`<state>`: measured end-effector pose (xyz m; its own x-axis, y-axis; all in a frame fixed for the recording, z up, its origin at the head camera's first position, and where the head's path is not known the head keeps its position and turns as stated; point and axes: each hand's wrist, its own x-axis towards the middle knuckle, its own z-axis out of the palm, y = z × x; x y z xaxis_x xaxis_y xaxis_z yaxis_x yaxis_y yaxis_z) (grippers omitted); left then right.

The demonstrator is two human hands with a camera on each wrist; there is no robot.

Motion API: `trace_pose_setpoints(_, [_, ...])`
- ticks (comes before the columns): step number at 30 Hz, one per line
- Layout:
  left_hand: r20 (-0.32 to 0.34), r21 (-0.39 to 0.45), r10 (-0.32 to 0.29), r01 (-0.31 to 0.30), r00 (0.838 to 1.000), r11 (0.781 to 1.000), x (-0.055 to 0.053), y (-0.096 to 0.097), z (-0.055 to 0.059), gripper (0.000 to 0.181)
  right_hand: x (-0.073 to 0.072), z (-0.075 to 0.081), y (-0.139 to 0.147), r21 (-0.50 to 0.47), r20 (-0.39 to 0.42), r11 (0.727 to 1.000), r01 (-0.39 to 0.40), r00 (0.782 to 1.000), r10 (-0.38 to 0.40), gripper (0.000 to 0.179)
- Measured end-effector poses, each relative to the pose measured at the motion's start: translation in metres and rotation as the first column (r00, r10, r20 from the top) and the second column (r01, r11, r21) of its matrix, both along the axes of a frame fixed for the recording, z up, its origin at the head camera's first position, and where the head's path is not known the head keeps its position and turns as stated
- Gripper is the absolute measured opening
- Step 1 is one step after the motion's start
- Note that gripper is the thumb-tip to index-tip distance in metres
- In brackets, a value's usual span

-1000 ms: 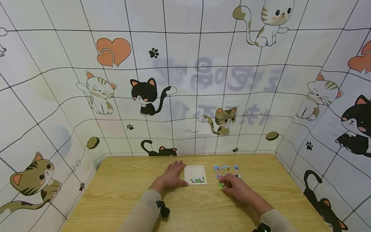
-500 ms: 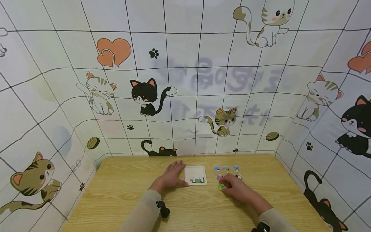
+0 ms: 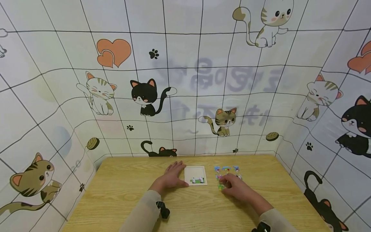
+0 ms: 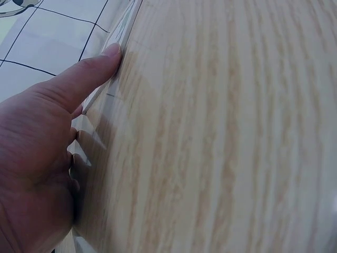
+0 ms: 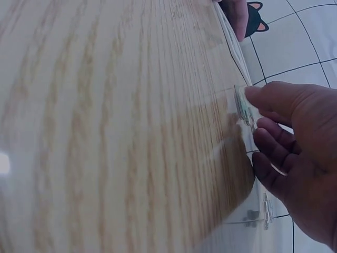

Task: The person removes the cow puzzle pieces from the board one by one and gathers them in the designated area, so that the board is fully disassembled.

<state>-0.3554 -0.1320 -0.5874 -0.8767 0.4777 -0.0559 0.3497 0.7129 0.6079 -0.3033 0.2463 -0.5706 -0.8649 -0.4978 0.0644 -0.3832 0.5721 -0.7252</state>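
A square puzzle board (image 3: 195,171) with a pale frame lies at mid-table, with a strip of green-and-white picture along its lower edge. My left hand (image 3: 171,178) rests at its left side, fingers spread; in the left wrist view, the thumb (image 4: 95,71) touches the board's edge. To the right of the board, my right hand (image 3: 236,187) is over the loose pieces, thumb and index finger at the edges of a green puzzle piece (image 3: 221,186). That piece lies flat at the thumb tip in the right wrist view. My fingers partly hide the neighbouring pieces.
Several colourful puzzle pieces (image 3: 226,168) lie in rows right of the board, partly behind my right hand. The wooden table (image 3: 130,199) is bordered by a cat-patterned cloth (image 3: 185,103) at the back and both sides.
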Motion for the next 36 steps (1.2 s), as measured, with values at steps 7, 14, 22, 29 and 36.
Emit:
trace_pose_setpoints(7, [-0.003,0.003,0.001,-0.001,1.0,1.0,0.003,0.0,0.001,0.1,0.0,0.001,-0.01,-0.063,-0.035,0.998,-0.007,0.999,0.005,0.028])
trace_pose_setpoints(14, [-0.002,0.005,0.0,0.0,1.0,1.0,0.003,-0.001,0.0,0.1,-0.008,0.003,-0.032,-0.019,-0.105,0.997,-0.071,0.992,0.069,0.023])
trace_pose_setpoints(22, [-0.004,0.005,-0.003,0.003,1.0,1.0,0.002,-0.001,0.0,0.101,-0.014,0.016,-0.063,0.015,-0.108,0.994,-0.106,0.988,0.107,0.021])
trace_pose_setpoints(29, [-0.012,-0.011,-0.001,0.001,1.0,1.0,0.0,-0.001,-0.001,0.101,-0.022,0.016,-0.089,0.034,-0.092,0.992,-0.118,0.988,0.121,0.033])
trace_pose_setpoints(36, [-0.015,-0.009,-0.003,0.002,1.0,1.0,0.0,-0.001,-0.001,0.1,-0.027,0.012,-0.109,0.157,-0.141,0.978,-0.141,0.976,0.163,0.042])
